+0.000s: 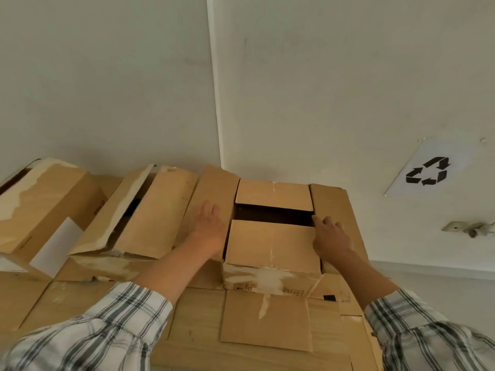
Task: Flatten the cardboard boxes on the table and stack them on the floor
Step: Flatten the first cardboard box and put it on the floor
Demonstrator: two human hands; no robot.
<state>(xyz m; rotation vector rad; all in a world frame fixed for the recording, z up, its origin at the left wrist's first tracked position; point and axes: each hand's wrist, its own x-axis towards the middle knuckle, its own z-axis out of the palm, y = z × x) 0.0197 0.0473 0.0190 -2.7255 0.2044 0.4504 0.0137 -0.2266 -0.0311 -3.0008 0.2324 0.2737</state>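
Three brown cardboard boxes stand on a cardboard-covered table (pixel 203 328). The right box (pixel 270 245) is in front of me, its top flaps partly open with a dark gap between them. My left hand (pixel 207 226) lies flat, fingers apart, on the box's spread left flap (pixel 214 188). My right hand (pixel 330 236) rests on the right flap (pixel 337 207), its fingertips at the gap's right end. A middle box (pixel 150 215) and a left box (pixel 45 207) sit further left, both with torn tape marks.
A white wall with a corner post rises behind the table. A recycling-symbol sign (pixel 428 170) hangs on the wall at right, with a socket (pixel 455 226) below it. A loose flat cardboard piece (pixel 267 319) lies in front of the right box.
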